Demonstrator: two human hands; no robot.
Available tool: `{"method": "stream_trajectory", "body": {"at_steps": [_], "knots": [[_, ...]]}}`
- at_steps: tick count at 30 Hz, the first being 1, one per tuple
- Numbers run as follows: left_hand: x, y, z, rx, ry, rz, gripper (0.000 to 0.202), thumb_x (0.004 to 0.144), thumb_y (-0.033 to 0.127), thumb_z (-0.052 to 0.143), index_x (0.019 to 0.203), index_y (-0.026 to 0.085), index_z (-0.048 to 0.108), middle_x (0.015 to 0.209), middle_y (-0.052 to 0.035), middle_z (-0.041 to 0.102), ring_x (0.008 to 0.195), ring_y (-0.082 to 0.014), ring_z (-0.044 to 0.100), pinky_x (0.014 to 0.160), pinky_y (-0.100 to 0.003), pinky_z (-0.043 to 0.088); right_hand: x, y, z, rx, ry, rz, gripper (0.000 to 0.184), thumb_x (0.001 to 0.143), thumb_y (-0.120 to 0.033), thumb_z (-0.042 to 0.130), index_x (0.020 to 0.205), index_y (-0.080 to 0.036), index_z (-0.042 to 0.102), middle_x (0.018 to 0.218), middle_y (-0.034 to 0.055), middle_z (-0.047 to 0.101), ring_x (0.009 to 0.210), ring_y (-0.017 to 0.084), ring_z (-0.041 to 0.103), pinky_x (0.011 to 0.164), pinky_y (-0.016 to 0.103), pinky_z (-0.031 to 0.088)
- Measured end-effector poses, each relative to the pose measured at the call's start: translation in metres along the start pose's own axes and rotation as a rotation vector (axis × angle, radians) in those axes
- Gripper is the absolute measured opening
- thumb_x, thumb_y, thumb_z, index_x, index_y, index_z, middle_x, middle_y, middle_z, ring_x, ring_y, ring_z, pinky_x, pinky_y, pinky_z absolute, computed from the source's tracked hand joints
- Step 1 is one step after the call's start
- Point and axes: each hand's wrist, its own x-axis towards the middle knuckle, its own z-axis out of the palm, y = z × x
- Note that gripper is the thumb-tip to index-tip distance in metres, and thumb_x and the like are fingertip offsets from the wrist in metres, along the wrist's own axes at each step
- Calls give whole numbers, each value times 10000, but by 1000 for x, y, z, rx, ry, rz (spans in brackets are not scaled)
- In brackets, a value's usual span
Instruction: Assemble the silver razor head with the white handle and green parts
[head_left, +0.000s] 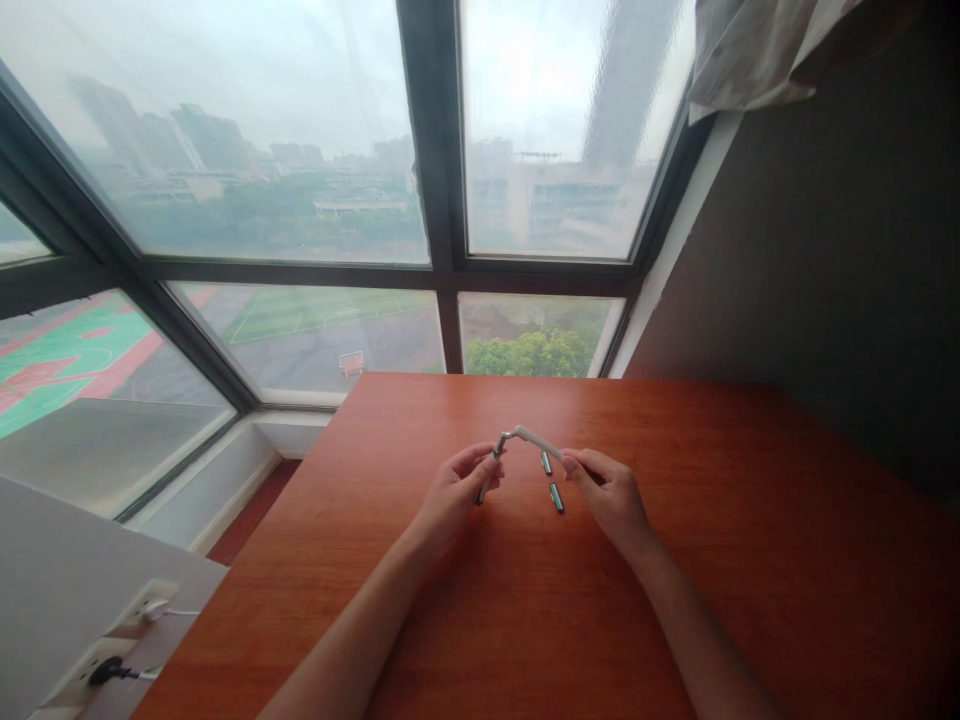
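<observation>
Between my two hands is a slim, pale grey jointed object (538, 441), bent at an angle above the table; its exact kind is unclear. My left hand (459, 492) pinches its shorter, darker metallic part, which slants down past the fingers. My right hand (611, 492) grips the far end of the straight pale part between thumb and fingers. Just below, close to the right fingertips, two small green cylinders that look like batteries lie on the table: an upper one (546, 463) and a lower one (556, 498). Neither hand touches them.
The reddish-brown wooden table (337, 600) reaches back to large windows. A dark grey wall (810, 260) rises at the right, with a pale curtain (765, 55) above. At lower left, plugs sit in wall sockets (146, 610) beside the table's left edge.
</observation>
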Motion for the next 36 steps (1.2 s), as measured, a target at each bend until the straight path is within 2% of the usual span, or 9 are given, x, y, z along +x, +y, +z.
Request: {"method": "stream_trajectory", "body": {"at_steps": [20, 26, 36], "knots": [[-1, 3, 1, 19, 8, -1, 335, 734, 372, 719, 987, 154, 683, 779, -59, 629, 727, -146, 545, 679, -252, 410, 0, 0, -1, 1, 23, 6, 310, 869, -432, 531, 890, -188, 720, 773, 46, 688, 714, 195, 616, 639, 274, 465], [-1, 2, 1, 25, 7, -11, 345, 726, 379, 724, 987, 157, 687, 763, -57, 632, 702, -144, 539, 676, -259, 403, 0, -1, 0, -10, -9, 2, 327, 871, -444, 522, 862, -186, 722, 728, 36, 678, 671, 184, 609, 597, 259, 458], [-1, 3, 2, 6, 2, -14, 310, 737, 363, 718, 977, 170, 690, 760, -45, 630, 711, -140, 540, 680, -257, 399, -1, 0, 0, 9, 13, -8, 295, 868, -420, 538, 871, -189, 722, 742, 33, 676, 684, 184, 610, 603, 258, 452]]}}
